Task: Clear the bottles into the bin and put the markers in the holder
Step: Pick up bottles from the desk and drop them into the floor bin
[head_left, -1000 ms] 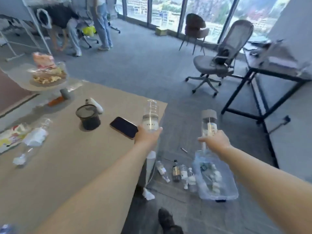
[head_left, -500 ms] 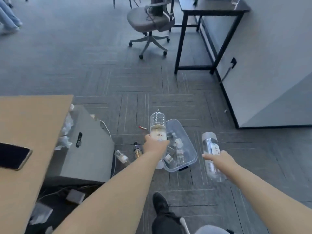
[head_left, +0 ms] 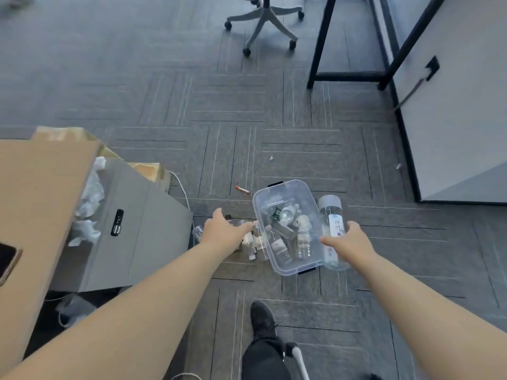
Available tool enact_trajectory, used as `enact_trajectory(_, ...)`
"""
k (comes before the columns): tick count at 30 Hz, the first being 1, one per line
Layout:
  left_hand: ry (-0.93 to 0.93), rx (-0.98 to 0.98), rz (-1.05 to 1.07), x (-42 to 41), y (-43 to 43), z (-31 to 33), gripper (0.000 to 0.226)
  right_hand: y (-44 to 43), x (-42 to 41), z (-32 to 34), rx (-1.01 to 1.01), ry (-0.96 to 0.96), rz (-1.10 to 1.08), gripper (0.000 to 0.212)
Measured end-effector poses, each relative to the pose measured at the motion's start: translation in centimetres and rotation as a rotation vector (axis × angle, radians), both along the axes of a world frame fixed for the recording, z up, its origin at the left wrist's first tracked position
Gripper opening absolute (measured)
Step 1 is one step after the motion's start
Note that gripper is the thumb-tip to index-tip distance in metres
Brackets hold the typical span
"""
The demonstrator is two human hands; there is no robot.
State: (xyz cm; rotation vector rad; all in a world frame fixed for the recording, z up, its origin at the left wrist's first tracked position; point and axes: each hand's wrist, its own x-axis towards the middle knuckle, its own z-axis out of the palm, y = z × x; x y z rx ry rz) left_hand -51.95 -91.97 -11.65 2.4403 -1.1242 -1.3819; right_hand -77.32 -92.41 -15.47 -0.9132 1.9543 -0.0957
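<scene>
A clear plastic bin (head_left: 284, 185) stands on the carpet holding several small bottles. My right hand (head_left: 349, 241) is at the bin's right rim, shut on a clear bottle with a grey cap (head_left: 330, 212), held upright just outside the wall. My left hand (head_left: 223, 234) hovers palm down left of the bin with fingers spread and nothing in it. Under its fingertips a few small bottles (head_left: 253, 244) lie on the floor against the bin's left wall. A red marker (head_left: 242, 189) lies on the carpet just behind the bin's left corner. No holder is in view.
A grey cabinet (head_left: 137, 231) stands left of the bin beside the wooden table (head_left: 41, 187), with crumpled paper (head_left: 92, 193) between them. A phone (head_left: 8, 259) lies at the table's left edge. A chair base (head_left: 263, 26) and black desk legs (head_left: 322, 50) stand farther back. My shoe (head_left: 263, 320) is below.
My view has swung down from the table to the floor. My left hand no longer holds its bottle and has opened left of the bin. My right hand has brought its bottle to the bin's rim.
</scene>
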Motion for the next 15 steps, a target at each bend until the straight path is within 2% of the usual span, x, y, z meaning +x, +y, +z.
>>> enact_trajectory(3,-0.024,-0.019,0.017,1.9,0.1,0.2,0.091,-1.5,1.7,0.8,-0.007,0.066,0.110,0.089)
enact_trajectory(8,-0.027,-0.049,0.076,6.1,1.4,1.6,0.088,-1.7,5.9,3.0,0.012,0.067,0.217,0.077)
enact_trajectory(15,-0.071,-0.164,0.226,16.1,7.7,7.2,0.085,-0.5,17.7,9.4,-0.129,0.055,0.443,0.071)
